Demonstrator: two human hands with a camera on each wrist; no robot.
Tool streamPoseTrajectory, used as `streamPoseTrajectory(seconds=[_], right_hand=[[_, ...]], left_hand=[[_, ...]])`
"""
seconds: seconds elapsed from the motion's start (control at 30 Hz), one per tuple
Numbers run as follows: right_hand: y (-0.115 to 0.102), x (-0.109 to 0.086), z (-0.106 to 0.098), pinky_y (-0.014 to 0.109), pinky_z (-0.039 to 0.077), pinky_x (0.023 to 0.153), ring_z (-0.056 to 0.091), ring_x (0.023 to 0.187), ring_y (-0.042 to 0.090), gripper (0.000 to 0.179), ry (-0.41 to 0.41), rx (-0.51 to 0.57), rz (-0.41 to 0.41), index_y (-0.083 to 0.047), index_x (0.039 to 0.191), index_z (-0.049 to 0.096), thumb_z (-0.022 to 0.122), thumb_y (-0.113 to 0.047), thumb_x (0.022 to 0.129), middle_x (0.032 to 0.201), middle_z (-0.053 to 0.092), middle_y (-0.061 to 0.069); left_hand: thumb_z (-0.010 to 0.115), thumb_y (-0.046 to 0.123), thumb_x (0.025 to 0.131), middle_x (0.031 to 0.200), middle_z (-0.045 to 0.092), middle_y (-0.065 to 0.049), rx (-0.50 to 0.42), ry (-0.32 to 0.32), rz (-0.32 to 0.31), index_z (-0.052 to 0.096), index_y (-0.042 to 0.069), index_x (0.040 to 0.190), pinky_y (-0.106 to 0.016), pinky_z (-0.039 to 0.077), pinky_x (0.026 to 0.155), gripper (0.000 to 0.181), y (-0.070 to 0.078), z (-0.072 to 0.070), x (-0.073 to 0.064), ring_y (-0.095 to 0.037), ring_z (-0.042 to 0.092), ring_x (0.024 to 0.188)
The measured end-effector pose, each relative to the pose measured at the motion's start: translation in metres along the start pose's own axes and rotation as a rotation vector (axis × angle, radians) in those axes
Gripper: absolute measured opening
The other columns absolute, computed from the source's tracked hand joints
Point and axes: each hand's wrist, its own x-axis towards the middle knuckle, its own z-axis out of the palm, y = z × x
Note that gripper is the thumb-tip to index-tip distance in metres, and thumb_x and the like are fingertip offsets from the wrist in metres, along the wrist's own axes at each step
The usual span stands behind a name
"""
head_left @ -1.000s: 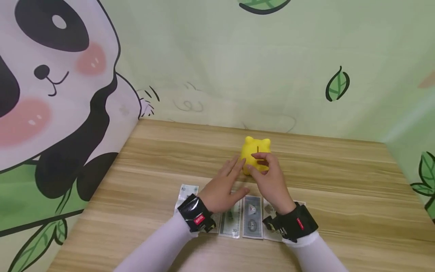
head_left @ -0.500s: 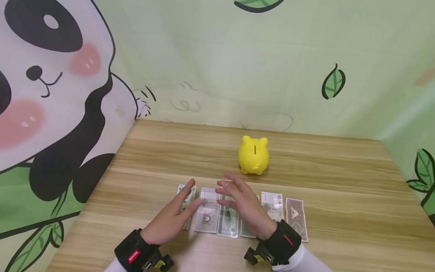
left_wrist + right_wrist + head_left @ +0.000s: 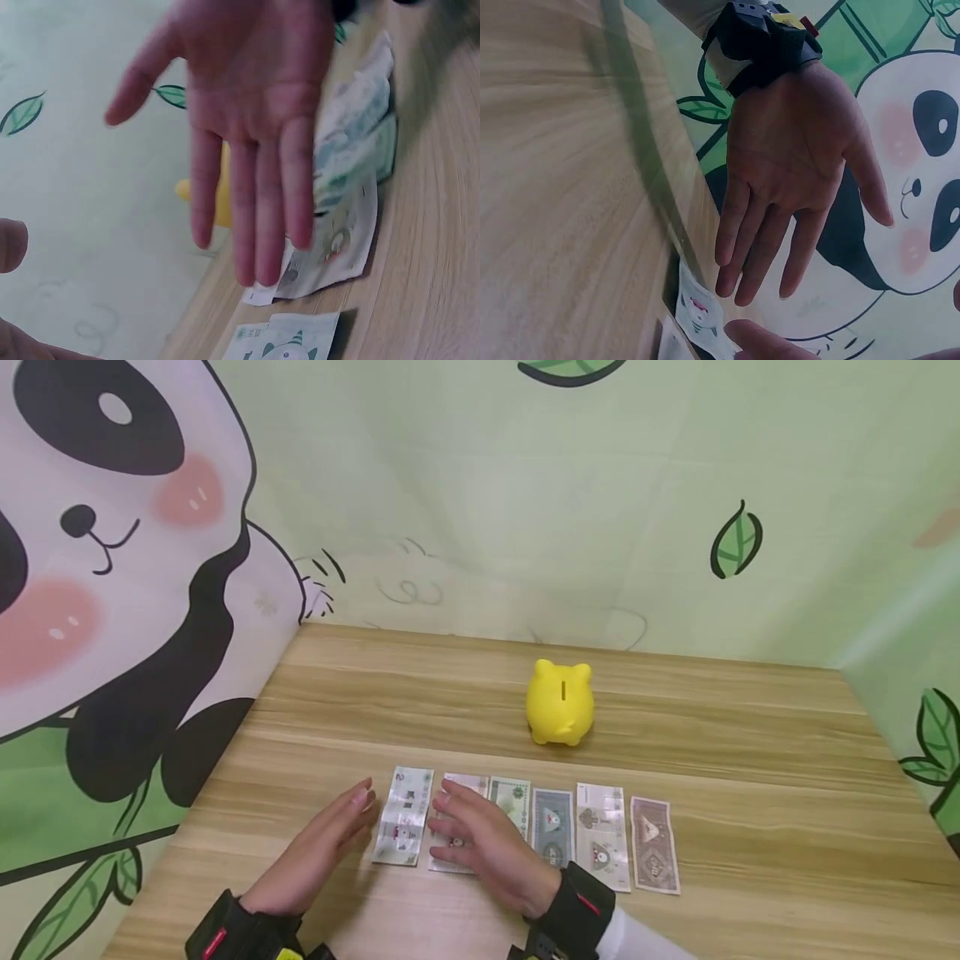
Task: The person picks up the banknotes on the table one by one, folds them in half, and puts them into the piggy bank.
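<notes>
Six paper notes [image 3: 552, 822] in a row, nothing held
L hand [image 3: 318, 843] at row's 9 o'clock, empty, fingers straight; notes lie on table [image 3: 750, 827], prob v. light, limp, easily creased, best pinched by a short edge; R hand [image 3: 491, 847] over 2nd & 3rd from L, empty, fingers out; yellow piggy bank [image 3: 560, 714] at row's 12 o'clock, slot [image 3: 563, 691] up top, contents hidden

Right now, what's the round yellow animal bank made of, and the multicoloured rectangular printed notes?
The round yellow animal bank looks like smooth plastic or vinyl, satin-matte: even colour, soft highlights. The multicoloured rectangular printed notes seem thin paper, maybe slightly glossy: creases and curled edges show.
</notes>
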Motion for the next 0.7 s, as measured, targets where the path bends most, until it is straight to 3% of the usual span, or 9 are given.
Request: streamPoseTrajectory(seconds=[0.23, 0.57, 0.7], right_hand=[[0.011, 0.004, 0.001, 0.059, 0.047, 0.112, 0.034, 0.150, 0.049, 0.076, -0.017, 0.019, 0.026, 0.006, 0.161, 0.018, 0.049, -0.038, 0.108, 0.166, 0.023, 0.032], [0.016, 0.005, -0.001, 0.057, 0.049, 0.110, 0.039, 0.148, 0.048, 0.071, -0.005, 0.025, 0.051, 0.004, 0.159, 0.027, 0.051, -0.037, 0.107, 0.164, 0.030, 0.031], [0.016, 0.005, -0.003, 0.056, 0.051, 0.109, 0.042, 0.146, 0.048, 0.069, 0.000, 0.022, 0.049, 0.004, 0.158, 0.029, 0.051, -0.036, 0.107, 0.162, 0.033, 0.032]], left_hand=[[0.029, 0.048, 0.113, 0.166, 0.023, -0.033, -0.165, -0.034, -0.045, 0.018, -0.007, 0.161, -0.056, 0.026, 0.126, 0.074, -0.006, -0.002, 0.001, -0.044, 0.028, 0.154], [0.025, 0.054, 0.112, 0.167, 0.024, -0.030, -0.239, -0.088, -0.045, 0.023, -0.010, 0.159, -0.053, 0.024, 0.128, 0.079, -0.015, -0.009, 0.007, -0.044, 0.028, 0.155], [0.025, 0.057, 0.111, 0.167, 0.024, -0.030, -0.265, -0.107, -0.065, 0.024, -0.010, 0.159, -0.052, 0.030, 0.126, 0.082, -0.017, -0.011, 0.009, -0.045, 0.028, 0.155]])
